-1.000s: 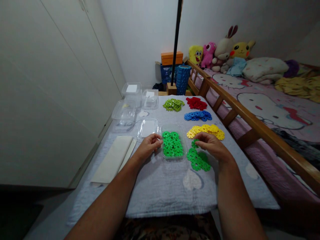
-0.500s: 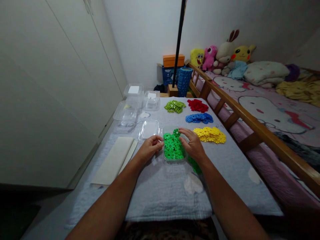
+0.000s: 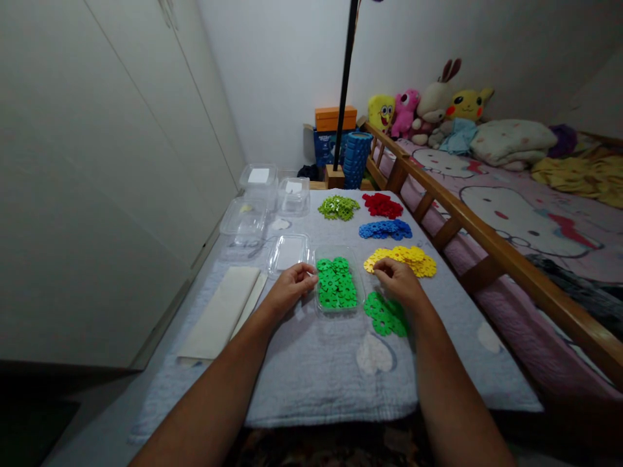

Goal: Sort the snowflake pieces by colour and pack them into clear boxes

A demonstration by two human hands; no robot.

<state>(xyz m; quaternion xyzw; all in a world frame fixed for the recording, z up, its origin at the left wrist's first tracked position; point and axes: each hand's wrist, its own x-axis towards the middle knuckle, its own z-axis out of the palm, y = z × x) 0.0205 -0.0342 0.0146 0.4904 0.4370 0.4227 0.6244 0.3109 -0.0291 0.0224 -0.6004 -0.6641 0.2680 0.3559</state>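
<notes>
A clear plastic box full of dark green flower-shaped discs sits mid-table. My left hand rests against the box's left side, fingers curled on its rim. A loose pile of the same green discs lies on the cloth to the right of the box. My right hand hovers over the top of that pile with its fingers curled down; whether it holds a disc is hidden.
Piles of yellow, blue, red and lime discs lie farther back. Empty clear boxes and a lid sit at the left, white paper beside them. A wooden bed rail runs along the right.
My right hand, which was over the box half a second ago, has moved back right to the loose green pile. The left hand has stayed at the box.
</notes>
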